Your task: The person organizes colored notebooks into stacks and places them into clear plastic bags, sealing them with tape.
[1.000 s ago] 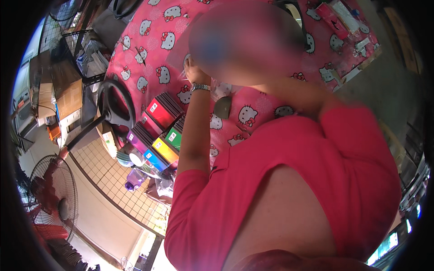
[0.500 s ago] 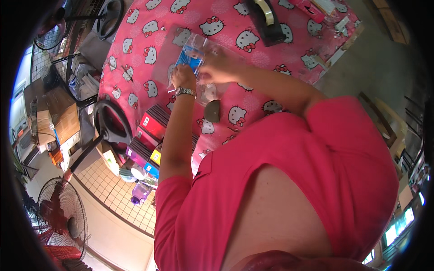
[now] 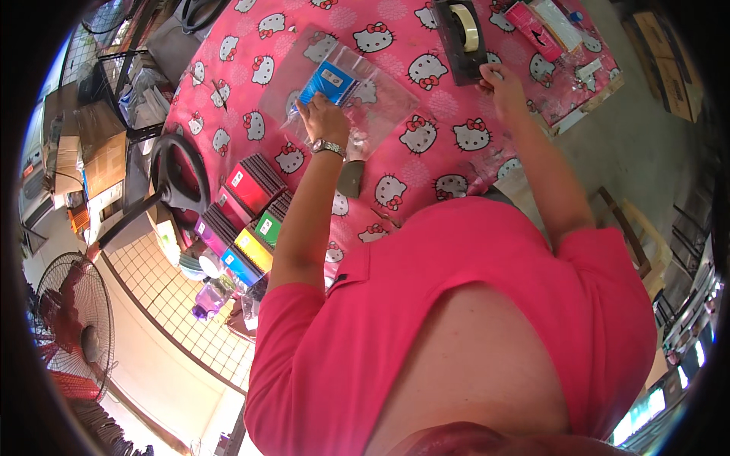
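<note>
Left of the black tape dispenser, its roll of pale tape in place, a blue-covered spiral-bound notebook lies closed, flat and slanted with clear plastic film spread around it, though whether inside the film or on top cannot be told.

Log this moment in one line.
left hand: on blue notebook | right hand: at near end of black tape dispenser | nearby: clear plastic, spiral notebooks

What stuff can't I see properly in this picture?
Blue notebook: in the head view, the left hand hides part of it.
Tape dispenser: the head view's top edge cuts off its far end.
Right hand: its fingertips are too small in the head view to tell whether they pinch anything.
</note>
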Demonstrator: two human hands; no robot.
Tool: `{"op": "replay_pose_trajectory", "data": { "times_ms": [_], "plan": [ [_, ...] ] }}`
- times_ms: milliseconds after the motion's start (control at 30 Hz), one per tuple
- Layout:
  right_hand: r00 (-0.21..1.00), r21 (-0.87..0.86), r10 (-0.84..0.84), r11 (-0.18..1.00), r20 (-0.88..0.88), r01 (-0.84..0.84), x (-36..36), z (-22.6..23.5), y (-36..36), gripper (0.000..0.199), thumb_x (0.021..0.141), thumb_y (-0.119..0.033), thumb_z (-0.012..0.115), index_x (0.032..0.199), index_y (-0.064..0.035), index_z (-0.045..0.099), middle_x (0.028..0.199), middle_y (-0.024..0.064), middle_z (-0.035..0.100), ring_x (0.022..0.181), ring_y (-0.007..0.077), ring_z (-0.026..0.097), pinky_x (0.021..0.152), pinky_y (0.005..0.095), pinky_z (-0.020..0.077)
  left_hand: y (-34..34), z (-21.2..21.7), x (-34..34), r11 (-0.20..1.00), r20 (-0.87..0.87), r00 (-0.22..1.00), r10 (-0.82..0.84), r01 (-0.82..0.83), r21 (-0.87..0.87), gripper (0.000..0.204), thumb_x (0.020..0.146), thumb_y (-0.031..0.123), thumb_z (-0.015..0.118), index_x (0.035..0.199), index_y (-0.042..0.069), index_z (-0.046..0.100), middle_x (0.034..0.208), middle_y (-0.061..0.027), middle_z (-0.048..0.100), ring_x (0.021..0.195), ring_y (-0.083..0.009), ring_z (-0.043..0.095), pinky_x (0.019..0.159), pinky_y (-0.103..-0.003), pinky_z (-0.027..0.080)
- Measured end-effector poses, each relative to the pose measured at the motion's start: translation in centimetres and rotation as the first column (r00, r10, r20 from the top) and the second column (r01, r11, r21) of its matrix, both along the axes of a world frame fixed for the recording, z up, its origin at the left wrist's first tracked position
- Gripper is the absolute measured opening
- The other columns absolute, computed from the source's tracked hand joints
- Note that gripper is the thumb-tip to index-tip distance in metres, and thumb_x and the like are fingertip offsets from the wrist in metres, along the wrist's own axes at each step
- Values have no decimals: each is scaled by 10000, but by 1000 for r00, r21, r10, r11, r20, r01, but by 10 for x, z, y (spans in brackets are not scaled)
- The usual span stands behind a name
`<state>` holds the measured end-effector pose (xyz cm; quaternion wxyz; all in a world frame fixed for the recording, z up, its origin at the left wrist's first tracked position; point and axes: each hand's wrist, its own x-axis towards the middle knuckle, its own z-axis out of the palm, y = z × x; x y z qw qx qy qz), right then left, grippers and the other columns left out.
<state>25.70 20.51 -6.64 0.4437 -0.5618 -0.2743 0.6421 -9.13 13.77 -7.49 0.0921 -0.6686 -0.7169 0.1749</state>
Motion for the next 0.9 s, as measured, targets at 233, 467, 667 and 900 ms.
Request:
{"op": "replay_pose_trajectory", "data": {
  "times_ms": [233,467,667,900],
  "plan": [
    [788,-333,-51,922,-614,-199,20,-56,-57,87,905,-88,569,978,-82,522,819,0,513,664,84,490,563,213,425,-5,-2,4,979,202,979,-3,-38,201,392,840,119,522,1182,-70,535,934,-124,573,942,-274,569,1068,-449,310],
    [366,259,893,300,263,-918,-200,23,51,251,830,-266,675,760,-49,570,585,24,539,494,111,472,472,291,368,-11,-14,0,935,296,954,-43,-67,349,384,736,184,647,1085,25,633,907,-93,582,903,-271,562,945,-429,389],
    [-166,-41,437,-281,884,-959,-279,1,92,281,689,-271,765,761,-24,653,720,125,654,705,281,644,609,382,501,-18,-23,-3,877,397,916,-61,-141,459,347,662,211,718,984,91,670,886,-59,594,877,-260,553,887,-431,404],
    [-302,-286,219,-102,928,-953,-281,24,82,301,630,-240,780,799,-41,631,789,96,645,783,314,631,679,420,504,-37,-19,11,918,333,923,191,-288,271,704,755,391,691,1377,257,391,1167,-73,473,1094,-268,452,989,-549,263]
  ]
}}
